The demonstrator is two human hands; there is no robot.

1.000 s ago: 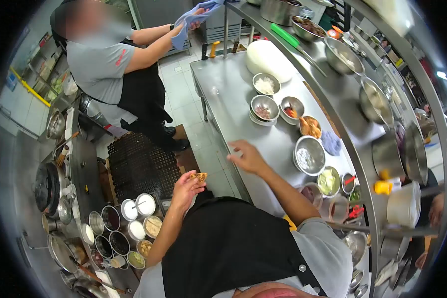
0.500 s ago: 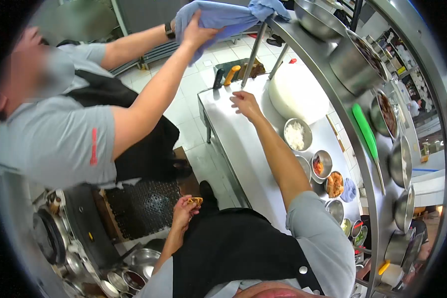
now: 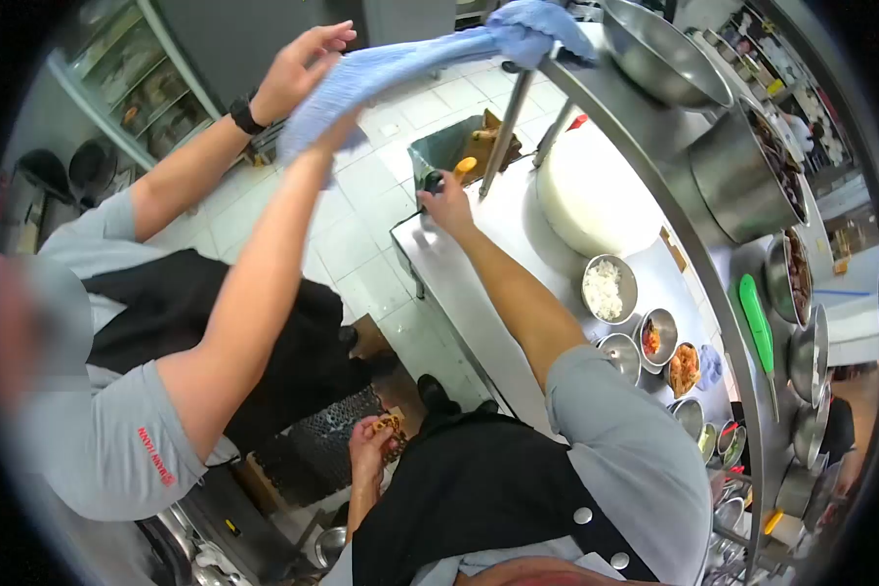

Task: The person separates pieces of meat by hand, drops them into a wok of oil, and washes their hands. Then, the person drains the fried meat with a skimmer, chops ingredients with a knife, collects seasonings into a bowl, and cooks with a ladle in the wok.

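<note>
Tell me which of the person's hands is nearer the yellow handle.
Right. The right hand is close beside the yellow handle, at the black handle; the left hand is much farther off, beside the black apron, holding a piece of food.

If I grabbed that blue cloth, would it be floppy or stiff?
The blue cloth would likely be floppy, since one end droops in soft folds. It's probably light, as it looks like fabric, though I can't tell if it's wet. It might catch, because its other end is bunched at the metal shelf.
</note>
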